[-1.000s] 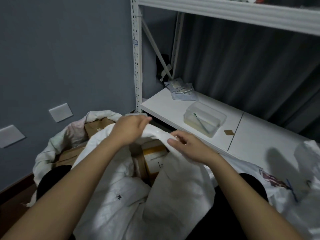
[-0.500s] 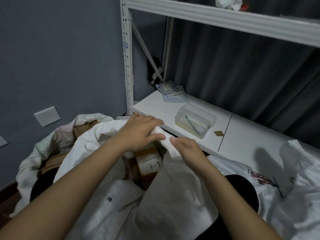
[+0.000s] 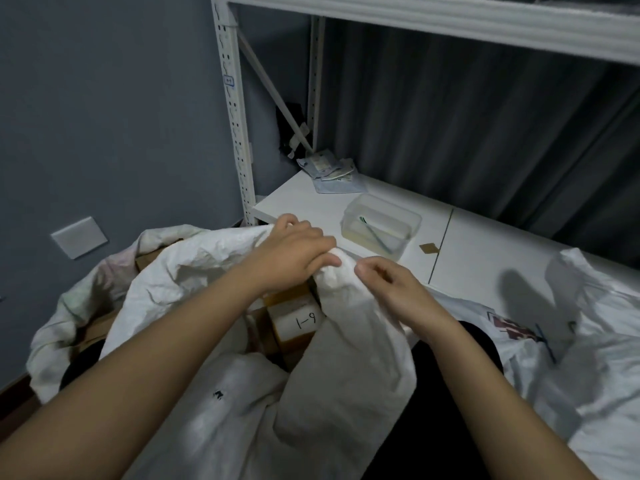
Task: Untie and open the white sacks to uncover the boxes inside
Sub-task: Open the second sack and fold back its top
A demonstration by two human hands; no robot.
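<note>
White woven fabric of the sack's mouth is bunched between both hands at centre. The left hand lies over the rim with fingers curled round the gathered cloth; the right hand pinches the same fold between thumb and fingertips, the two hands almost touching. One second earlier the hands were apart along the rim, holding the mouth stretched; since then they have closed together on one bunch of fabric. This suggests the rim is being rolled or folded back, not untied, so this sack is judged already open. Directly below the hands, inside the sack, a cardboard box with a pale label marked "1-6" is exposed, touching the fabric on its right. A second sack lies open to the left with brown boxes partly visible; a third white sack, bearing a printed mark, lies at right, and whether it is tied cannot be told. Beyond the hands, a white shelf carries a clear plastic container and some loose packets. The viewpoint has also drifted since the earlier frame.
</note>
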